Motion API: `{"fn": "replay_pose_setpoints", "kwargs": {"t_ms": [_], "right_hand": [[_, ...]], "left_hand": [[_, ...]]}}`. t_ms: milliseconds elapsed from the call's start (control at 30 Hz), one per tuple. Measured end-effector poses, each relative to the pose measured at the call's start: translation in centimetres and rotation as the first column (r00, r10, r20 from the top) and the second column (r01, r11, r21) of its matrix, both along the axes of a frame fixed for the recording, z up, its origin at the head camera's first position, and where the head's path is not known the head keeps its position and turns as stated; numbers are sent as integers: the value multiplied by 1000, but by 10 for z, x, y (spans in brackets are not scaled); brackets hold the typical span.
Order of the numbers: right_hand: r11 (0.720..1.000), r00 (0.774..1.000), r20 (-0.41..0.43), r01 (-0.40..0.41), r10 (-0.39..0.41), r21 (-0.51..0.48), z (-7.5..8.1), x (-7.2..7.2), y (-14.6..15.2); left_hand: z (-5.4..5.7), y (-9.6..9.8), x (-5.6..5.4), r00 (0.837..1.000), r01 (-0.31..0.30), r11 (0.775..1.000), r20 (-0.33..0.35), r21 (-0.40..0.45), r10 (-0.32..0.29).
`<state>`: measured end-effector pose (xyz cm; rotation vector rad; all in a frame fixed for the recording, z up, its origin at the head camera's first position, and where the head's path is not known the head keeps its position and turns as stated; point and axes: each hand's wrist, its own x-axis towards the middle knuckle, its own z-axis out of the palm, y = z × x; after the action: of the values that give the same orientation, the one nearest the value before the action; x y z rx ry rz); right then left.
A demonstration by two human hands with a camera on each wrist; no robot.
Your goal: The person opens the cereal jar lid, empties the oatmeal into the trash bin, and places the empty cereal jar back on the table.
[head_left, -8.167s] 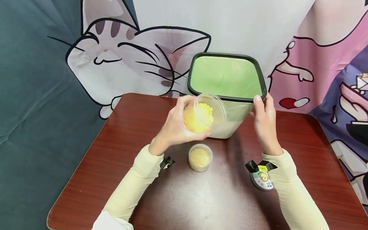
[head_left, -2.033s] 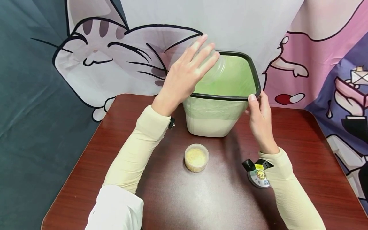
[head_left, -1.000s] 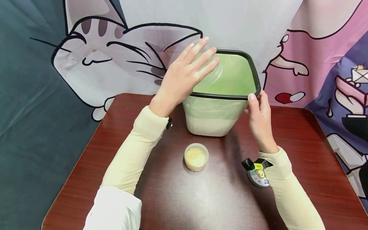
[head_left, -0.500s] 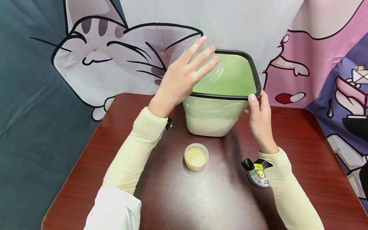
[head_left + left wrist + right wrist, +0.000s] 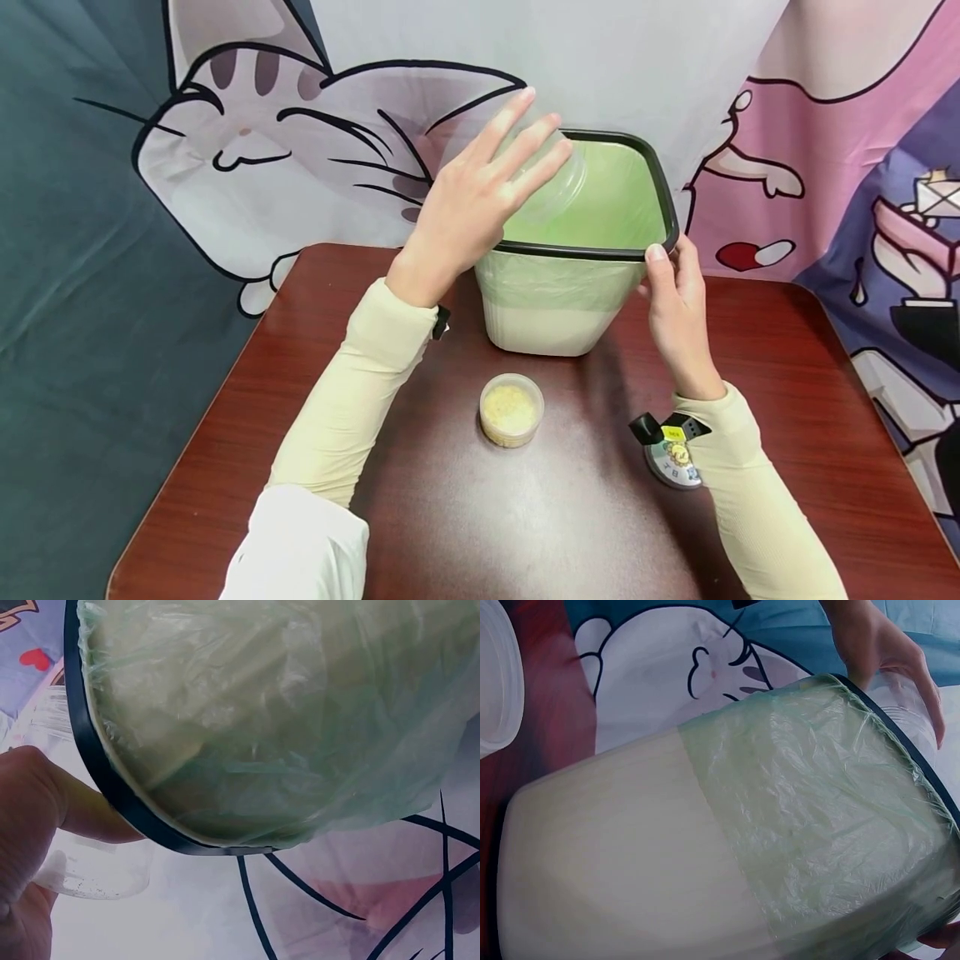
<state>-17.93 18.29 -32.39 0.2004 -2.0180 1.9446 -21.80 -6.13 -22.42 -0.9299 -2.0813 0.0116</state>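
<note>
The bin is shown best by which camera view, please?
The head view, since the bin shows rim, interior and base. The left wrist catches part of rim and liner; the right wrist, a cropped outer side.

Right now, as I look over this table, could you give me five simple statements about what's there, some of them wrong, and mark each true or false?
1. The fingers of the right hand grip the black rim of the bin. True.
2. The clear container stands on the table, untouched. False: the left hand holds the clear container up by the bin's opening.
3. A green liner is folded over the outside of the bin. True.
4. The small tub lies on its side. False: the small tub stands upright, with something pale yellow inside.
5. A round labelled disc lies partly hidden by the right sleeve. True.
</note>
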Motion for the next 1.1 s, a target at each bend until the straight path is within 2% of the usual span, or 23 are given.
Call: {"fn": "replay_pose_setpoints", "kwargs": {"t_ms": [233, 500, 733, 1100], "right_hand": [[1000, 1000, -1, -3, 3, 3, -1, 0, -1], [1000, 1000, -10, 0, 0, 0, -2, -1, -1], [1000, 1000, -5, -1, 1, -3, -2, 0, -1], [1000, 1000, -11, -9, 9, -17, 0, 1, -1]], "left_hand": [[0, -3, 0, 1000, -1, 1000, 13, 23, 1], [0, -4, -1, 1000, 12, 999, -4, 35, -12], [0, -6, 2, 1000, -10, 999, 6, 44, 10], [1, -9, 4, 995, -7, 994, -97, 109, 18]]}}
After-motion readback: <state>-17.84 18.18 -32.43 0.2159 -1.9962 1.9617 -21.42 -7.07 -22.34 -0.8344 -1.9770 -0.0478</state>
